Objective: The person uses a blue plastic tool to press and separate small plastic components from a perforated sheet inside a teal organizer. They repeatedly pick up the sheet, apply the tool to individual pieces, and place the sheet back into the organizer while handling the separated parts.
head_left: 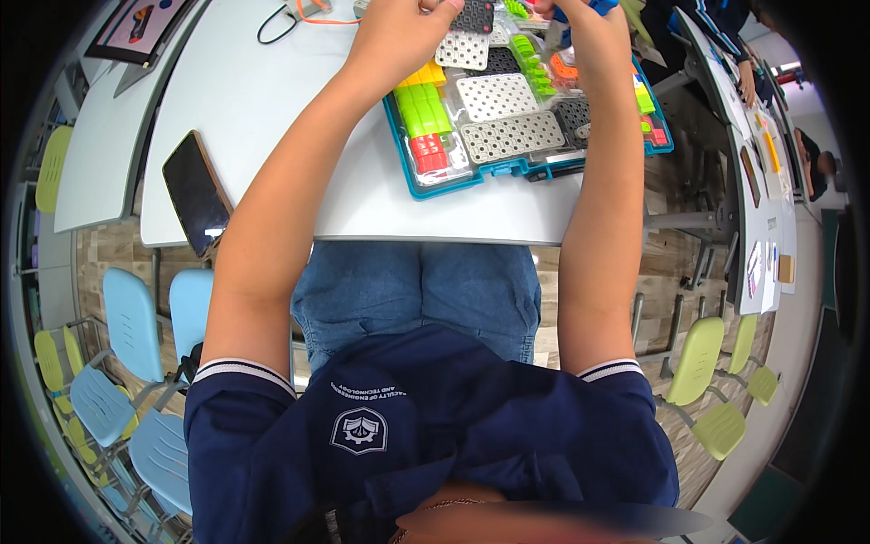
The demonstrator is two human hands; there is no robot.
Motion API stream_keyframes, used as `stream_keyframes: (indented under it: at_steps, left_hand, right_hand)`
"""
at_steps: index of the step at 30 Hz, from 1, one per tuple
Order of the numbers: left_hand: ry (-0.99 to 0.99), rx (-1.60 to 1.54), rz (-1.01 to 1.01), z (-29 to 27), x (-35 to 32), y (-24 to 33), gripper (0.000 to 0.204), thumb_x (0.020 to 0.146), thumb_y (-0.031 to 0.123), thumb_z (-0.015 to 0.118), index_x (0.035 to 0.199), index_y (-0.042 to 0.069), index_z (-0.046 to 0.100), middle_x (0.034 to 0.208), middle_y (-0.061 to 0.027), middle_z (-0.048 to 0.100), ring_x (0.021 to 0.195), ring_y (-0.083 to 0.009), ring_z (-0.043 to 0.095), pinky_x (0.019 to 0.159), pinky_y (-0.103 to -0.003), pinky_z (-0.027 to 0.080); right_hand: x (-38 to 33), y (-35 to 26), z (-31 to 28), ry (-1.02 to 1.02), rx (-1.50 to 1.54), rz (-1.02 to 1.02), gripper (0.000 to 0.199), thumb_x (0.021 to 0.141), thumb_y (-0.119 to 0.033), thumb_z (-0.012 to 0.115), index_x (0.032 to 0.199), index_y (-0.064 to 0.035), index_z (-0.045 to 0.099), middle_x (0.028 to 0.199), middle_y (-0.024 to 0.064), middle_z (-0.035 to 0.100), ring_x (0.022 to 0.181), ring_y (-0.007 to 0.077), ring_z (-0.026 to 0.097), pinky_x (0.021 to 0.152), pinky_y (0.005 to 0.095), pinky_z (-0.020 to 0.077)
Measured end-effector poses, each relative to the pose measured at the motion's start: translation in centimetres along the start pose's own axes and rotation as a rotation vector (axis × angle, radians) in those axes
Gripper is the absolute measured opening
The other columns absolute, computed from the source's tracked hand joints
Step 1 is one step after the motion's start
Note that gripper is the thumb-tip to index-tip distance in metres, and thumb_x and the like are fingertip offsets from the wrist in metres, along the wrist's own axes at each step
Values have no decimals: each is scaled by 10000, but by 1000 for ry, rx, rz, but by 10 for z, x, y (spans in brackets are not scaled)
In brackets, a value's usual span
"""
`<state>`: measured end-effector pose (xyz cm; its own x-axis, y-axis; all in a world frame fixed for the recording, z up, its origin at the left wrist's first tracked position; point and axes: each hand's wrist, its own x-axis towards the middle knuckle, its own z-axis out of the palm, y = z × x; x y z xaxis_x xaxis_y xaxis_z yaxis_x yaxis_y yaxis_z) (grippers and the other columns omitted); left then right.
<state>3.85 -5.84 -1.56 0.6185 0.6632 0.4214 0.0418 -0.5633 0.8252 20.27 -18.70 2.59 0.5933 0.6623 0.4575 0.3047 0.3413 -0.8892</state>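
At the top edge, my left hand (412,25) has thumb and fingers closed at the edge of a dark grey perforated plate (474,18). My right hand (587,23) is over the far side of the parts tray, its fingers curled around a blue plastic piece (604,5) and partly cut off by the picture edge. Between my forearms lies the teal-rimmed tray (435,190), full of building parts. White perforated plates (497,97), a light grey perforated plate (512,137), lime green blocks (422,110), red blocks (429,154) and green toothed strips (533,65) lie in it.
A dark-screened phone (197,195) lies by the left table edge, near my left elbow. Cables (288,20) and a laptop or screen (136,27) are farther back. Blue chairs (133,322) stand left, green chairs (696,361) right. Another person's hand (746,83) shows at the right table.
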Motion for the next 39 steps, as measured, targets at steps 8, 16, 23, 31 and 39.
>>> stream_keyframes:
  at_steps: [8,16,23,31,39]
  left_hand:
    - [105,-208,-27,4,14,-19,225,1049,147,574,1188,-24,618,1010,-116,702,917,-178,670,829,-317,543]
    - [-61,-749,-316,-1,13,-9,286,1060,191,585,1266,-8,574,1122,-127,681,1008,-216,682,866,-343,572]
    - [-40,-865,-371,-6,11,4,417,1017,156,653,1363,-42,529,1237,-145,652,1138,-257,658,914,-386,580]
    - [-83,-880,-323,-11,8,11,375,983,109,686,1301,-54,573,1209,-149,679,1086,-244,685,918,-363,577]
    - [-112,-874,-269,-4,10,2,341,970,85,686,1267,-51,587,1204,-151,700,1068,-230,703,887,-351,591]
  right_hand:
    - [-13,-2,-22,-396,-1079,-347,276,781,2,626,1057,20,635,1025,266,678,1017,447,635,858,462,490]
    - [-11,6,-34,-489,-882,146,348,805,-67,813,1106,-48,638,916,63,731,721,175,685,600,295,514]
    - [-7,9,-34,-501,-1009,-224,251,796,29,615,1047,22,609,1042,265,668,1016,434,633,847,459,490]
    - [-19,-19,-21,-152,-838,-104,280,810,46,655,1084,20,602,1013,223,681,971,385,644,860,399,504]
    - [-11,-25,-25,-327,-999,-101,307,802,-34,777,1041,5,587,886,151,638,847,295,632,793,404,501]
